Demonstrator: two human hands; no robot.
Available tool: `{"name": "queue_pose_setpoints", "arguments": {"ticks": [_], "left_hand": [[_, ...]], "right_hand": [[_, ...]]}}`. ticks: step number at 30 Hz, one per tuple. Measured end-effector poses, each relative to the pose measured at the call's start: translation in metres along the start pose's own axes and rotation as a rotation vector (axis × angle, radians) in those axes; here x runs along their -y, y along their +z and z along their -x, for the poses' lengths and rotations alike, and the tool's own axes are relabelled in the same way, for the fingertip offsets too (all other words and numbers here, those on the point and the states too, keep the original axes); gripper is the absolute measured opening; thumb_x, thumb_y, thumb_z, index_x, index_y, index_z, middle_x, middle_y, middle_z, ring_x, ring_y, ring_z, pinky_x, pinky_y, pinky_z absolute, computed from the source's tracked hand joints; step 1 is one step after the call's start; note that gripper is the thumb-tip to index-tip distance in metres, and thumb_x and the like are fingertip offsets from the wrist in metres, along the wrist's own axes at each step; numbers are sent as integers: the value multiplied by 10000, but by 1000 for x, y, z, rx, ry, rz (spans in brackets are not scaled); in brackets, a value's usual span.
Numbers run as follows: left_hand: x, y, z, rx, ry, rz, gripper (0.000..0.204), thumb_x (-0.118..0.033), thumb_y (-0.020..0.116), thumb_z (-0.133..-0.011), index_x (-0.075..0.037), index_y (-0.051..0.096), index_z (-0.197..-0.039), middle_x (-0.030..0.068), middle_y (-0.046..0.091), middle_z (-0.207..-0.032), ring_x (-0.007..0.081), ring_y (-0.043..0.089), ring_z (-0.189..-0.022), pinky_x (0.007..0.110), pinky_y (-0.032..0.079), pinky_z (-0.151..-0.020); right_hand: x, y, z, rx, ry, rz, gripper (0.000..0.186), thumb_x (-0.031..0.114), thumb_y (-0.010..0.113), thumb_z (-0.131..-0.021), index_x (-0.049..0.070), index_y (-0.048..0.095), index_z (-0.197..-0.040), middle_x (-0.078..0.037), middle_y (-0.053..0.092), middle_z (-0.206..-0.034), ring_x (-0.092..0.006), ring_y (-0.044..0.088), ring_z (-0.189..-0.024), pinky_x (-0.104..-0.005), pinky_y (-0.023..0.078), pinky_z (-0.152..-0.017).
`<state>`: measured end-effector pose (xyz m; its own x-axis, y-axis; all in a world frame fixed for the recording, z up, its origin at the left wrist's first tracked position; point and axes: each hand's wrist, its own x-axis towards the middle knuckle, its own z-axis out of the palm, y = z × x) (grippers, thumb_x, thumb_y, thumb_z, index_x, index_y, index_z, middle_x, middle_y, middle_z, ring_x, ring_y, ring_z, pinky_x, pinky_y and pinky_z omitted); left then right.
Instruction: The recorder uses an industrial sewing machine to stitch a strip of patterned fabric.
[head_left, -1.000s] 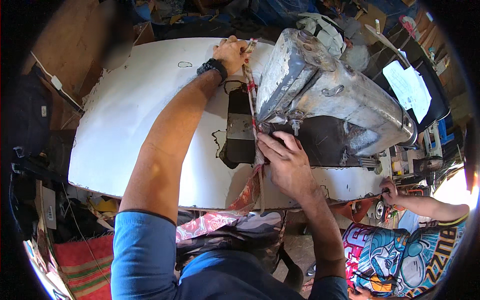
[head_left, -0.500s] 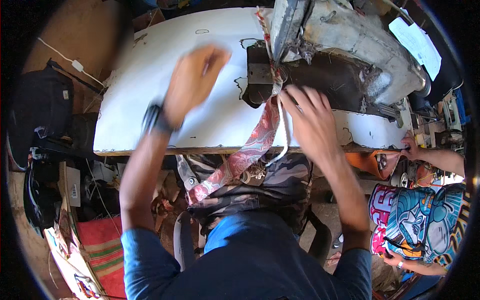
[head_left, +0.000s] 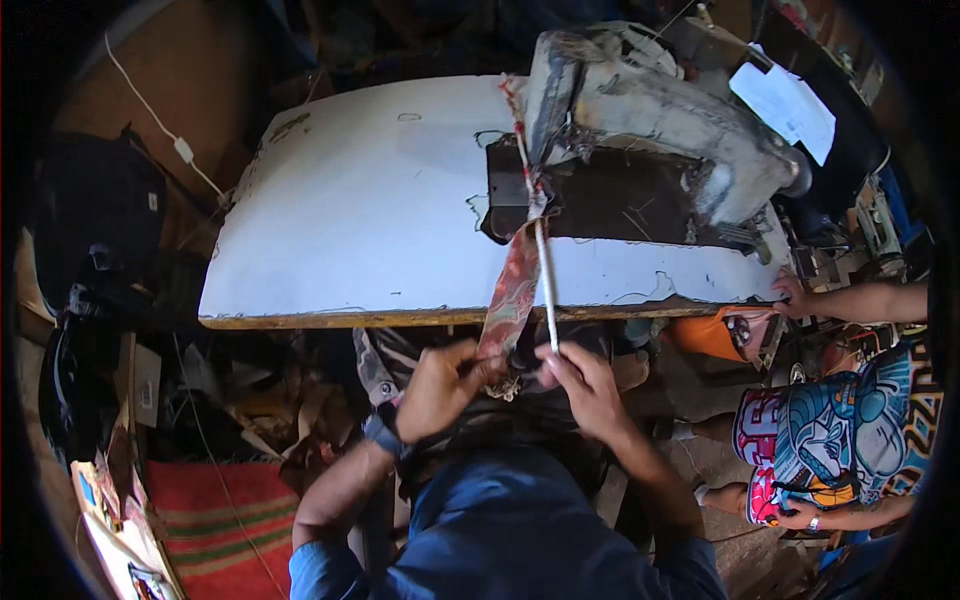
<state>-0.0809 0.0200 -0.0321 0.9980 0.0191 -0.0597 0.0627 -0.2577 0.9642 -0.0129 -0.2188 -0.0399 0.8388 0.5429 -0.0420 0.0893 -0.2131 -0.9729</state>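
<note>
A red patterned fabric strip (head_left: 511, 285) runs from the needle area of a worn grey sewing machine (head_left: 655, 105) over the table's front edge toward my lap. Its lower part is pinched in my left hand (head_left: 440, 388), which wears a dark wristwatch. Just right of the strip, a white cord (head_left: 547, 280) is stretched straight, its lower end gripped by my right hand (head_left: 588, 390). Strip and cord meet near the machine's foot. Behind it, a narrow red-and-white covered cord (head_left: 517, 120) trails away over the tabletop.
The white tabletop (head_left: 350, 220) has a dark machine bed (head_left: 640, 195) set into it. At the right, another person's hand (head_left: 793, 295) rests on the table corner, above colourful shorts (head_left: 830, 430). A black bag (head_left: 95, 220) and a red striped cloth (head_left: 215, 520) are at the left.
Both hands have come down from above the table to below its front edge. The left took hold of the fabric strip, and the white cord is pulled straight by the right.
</note>
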Motion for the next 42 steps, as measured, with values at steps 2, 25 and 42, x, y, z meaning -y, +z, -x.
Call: {"name": "queue_pose_setpoints", "arguments": {"ticks": [2, 25, 42], "left_hand": [[-26, 21, 23, -62, -26, 166, 282, -189, 648, -1066, 26, 708, -1239, 158, 795, -1011, 122, 742, -911, 312, 587, -785], [-65, 92, 51, -25, 156, 353, 147, -31, 553, -1083, 34, 582, -1212, 117, 759, -1026, 138, 760, -876, 263, 604, -748], [-28, -82, -275, -246, 292, -784, 327, -345, 644, -963, -76, 758, -1109, 227, 744, -990, 395, 721, -952, 494, 558, -844]], "right_hand": [[36, 0, 44, 5, -90, 47, 217, 142, 620, -1057, -15, 688, -1191, -56, 676, -834, -138, 653, -743, -300, 530, -706], [53, -49, -36, -303, -924, 1025, 464, 97, 791, -813, 59, 701, -1266, -101, 705, -1208, -304, 635, -1130, -418, 554, -926], [18, -46, -39, -121, -875, 892, 375, 29, 722, -737, 15, 772, -1108, -73, 726, -1242, -241, 651, -1143, -364, 570, -952]]}}
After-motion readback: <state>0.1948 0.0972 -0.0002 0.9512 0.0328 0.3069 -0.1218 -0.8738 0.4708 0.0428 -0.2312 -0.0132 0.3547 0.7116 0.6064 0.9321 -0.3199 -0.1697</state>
